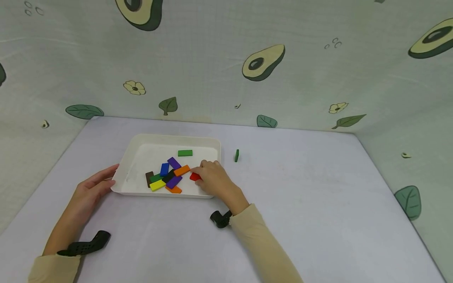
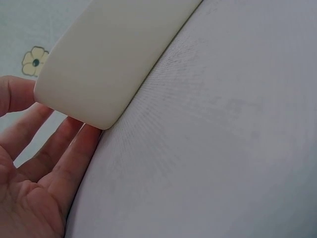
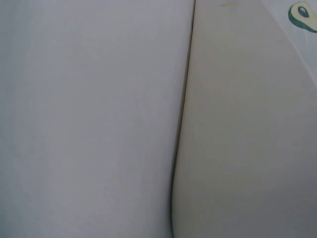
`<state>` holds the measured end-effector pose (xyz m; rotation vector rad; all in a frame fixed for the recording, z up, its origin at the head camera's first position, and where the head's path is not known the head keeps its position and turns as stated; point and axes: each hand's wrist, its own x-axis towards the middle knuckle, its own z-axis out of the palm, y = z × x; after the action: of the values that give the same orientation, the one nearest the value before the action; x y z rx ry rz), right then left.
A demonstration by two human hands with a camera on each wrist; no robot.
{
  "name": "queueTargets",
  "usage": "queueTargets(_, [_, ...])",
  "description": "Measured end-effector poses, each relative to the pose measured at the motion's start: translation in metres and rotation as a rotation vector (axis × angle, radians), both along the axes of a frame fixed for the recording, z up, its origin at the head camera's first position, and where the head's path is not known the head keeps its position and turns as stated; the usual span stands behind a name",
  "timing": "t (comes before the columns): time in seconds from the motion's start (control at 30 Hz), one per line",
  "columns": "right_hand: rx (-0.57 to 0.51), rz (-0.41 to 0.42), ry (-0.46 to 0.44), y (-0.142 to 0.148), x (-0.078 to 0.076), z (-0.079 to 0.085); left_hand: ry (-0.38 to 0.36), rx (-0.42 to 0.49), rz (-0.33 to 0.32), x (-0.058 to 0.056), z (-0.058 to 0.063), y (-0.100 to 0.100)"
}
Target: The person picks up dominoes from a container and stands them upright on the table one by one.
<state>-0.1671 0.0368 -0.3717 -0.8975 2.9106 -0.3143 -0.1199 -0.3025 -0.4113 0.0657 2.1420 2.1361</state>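
The red block (image 1: 194, 177) lies at the right hand (image 1: 214, 179), whether pinched I cannot tell; an orange block (image 1: 182, 170) sits left of its fingers. The left hand (image 1: 92, 189) touches the tray (image 1: 134, 157), fingers nearly straight.

A smooth cream tray (image 3: 242, 129) borders the white tabletop (image 3: 89, 119) along a thin dark line (image 3: 181, 119); past the tray's far edge, pale cloth (image 3: 306, 47) carries an avocado print (image 3: 303, 16).

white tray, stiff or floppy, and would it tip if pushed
The white tray is probably stiff, since it keeps a crisp shape. Being wide and low, it would likely slide rather than tip. Its loose blocks might shift.
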Motion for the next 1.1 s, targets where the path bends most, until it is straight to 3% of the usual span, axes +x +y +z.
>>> queueTargets(0.3, [-0.034,-0.006,-0.002,0.001,-0.001,0.000,0.009,-0.008,-0.004,0.000,0.002,0.001])
queueTargets(0.53, [-0.115,-0.026,-0.074,0.004,-0.003,0.002,0.011,-0.013,0.005,0.001,0.001,0.002])
queueTargets(0.83, [-0.331,-0.056,-0.229,0.013,-0.003,0.014,-0.013,-0.077,0.017,0.003,0.003,0.001])
queueTargets(1.1, [-0.523,-0.108,-0.151,0.036,-0.005,0.031,-0.053,-0.124,0.043,0.002,0.004,0.002])
